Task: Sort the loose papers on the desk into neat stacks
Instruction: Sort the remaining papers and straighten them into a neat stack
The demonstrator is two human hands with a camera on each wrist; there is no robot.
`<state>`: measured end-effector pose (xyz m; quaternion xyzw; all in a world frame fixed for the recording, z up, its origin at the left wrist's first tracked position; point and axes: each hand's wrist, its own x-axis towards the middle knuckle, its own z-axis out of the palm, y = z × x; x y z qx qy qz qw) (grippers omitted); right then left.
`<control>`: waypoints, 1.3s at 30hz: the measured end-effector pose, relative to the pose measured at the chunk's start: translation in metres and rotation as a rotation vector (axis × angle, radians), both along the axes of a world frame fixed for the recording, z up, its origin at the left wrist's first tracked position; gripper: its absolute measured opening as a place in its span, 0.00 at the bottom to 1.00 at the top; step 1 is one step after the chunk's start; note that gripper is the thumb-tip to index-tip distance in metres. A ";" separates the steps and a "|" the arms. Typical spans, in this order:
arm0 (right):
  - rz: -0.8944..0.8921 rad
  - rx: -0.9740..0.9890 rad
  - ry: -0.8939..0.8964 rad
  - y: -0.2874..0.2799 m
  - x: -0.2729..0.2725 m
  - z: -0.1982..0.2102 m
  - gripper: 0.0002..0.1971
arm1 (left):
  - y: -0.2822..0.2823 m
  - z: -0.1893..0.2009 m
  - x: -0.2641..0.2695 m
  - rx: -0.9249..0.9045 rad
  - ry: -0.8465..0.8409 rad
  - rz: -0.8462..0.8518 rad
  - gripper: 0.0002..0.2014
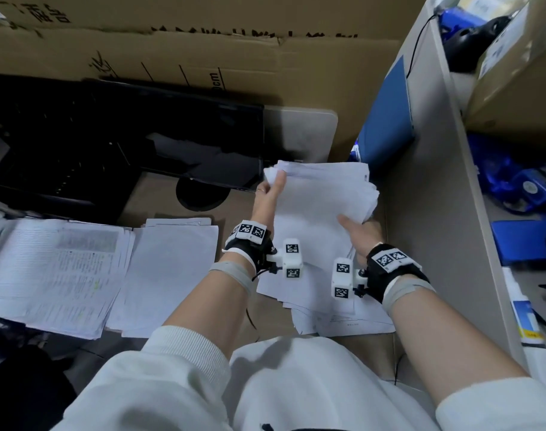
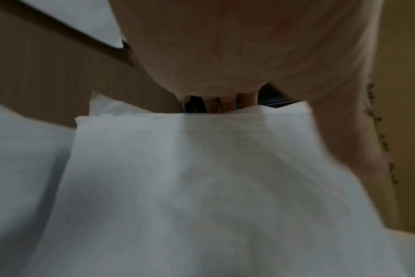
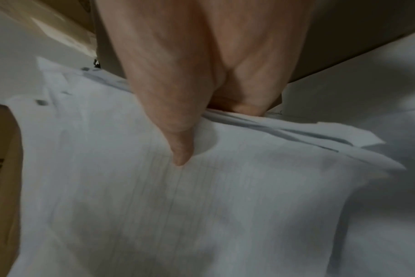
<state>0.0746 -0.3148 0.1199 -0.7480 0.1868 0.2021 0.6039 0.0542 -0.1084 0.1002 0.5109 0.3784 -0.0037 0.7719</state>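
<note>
I hold a thick bundle of white papers (image 1: 321,200) in both hands, over the brown desk at centre right. My left hand (image 1: 273,185) grips its far left corner, thumb on top. My right hand (image 1: 355,228) grips its right edge, where the sheets fan out and curl. In the left wrist view my fingers (image 2: 225,102) curl over the far edge of the top sheet (image 2: 201,187). In the right wrist view my thumb (image 3: 181,150) presses on the top sheet (image 3: 201,206), with fingers tucked under the edge. More loose sheets (image 1: 343,320) lie beneath, near my lap.
Two stacks lie on the desk at left: one with a printed top page (image 1: 57,269), one with a blank top page (image 1: 172,269). A black monitor (image 1: 125,135) stands behind them, before cardboard boxes (image 1: 203,57). A blue folder (image 1: 390,119) leans on a grey partition (image 1: 436,213) at right.
</note>
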 end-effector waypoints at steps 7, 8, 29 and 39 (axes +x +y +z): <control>-0.059 0.132 -0.065 -0.002 0.005 0.020 0.39 | -0.004 0.049 -0.024 0.283 -0.139 -0.046 0.25; -0.063 0.173 -0.094 0.004 0.006 0.033 0.33 | -0.005 0.057 -0.021 0.276 -0.184 -0.036 0.21; 0.022 -0.030 -0.080 0.019 -0.038 0.013 0.07 | 0.006 0.003 -0.068 0.255 0.008 -0.114 0.20; 0.361 -0.006 -0.045 0.071 -0.060 0.035 0.08 | 0.055 0.025 -0.112 0.395 -0.155 0.156 0.20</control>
